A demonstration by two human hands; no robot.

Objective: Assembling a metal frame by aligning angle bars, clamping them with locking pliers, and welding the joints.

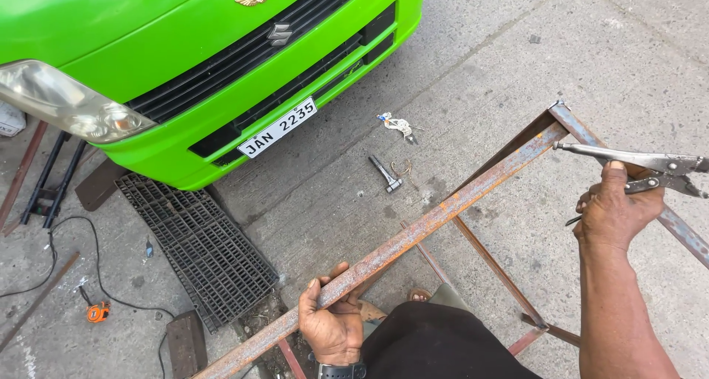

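A rusty angle-iron frame (473, 188) stands over the concrete, its long bar running from lower left to a corner at upper right. My left hand (334, 320) grips this long bar near its lower end, thumb over the top. My right hand (613, 209) holds metal locking pliers (642, 161), whose long nose points left at the frame's upper right corner (559, 121). A second rusty bar (683, 231) runs down to the right from that corner, behind my right hand.
A bright green vehicle's front (199, 61) fills the upper left. A black plastic grid (196, 242) lies in front of it. A small hammer (385, 174) and a scrap (397, 125) lie on the concrete. A black cable (70, 261) and an orange tool (97, 312) are at left.
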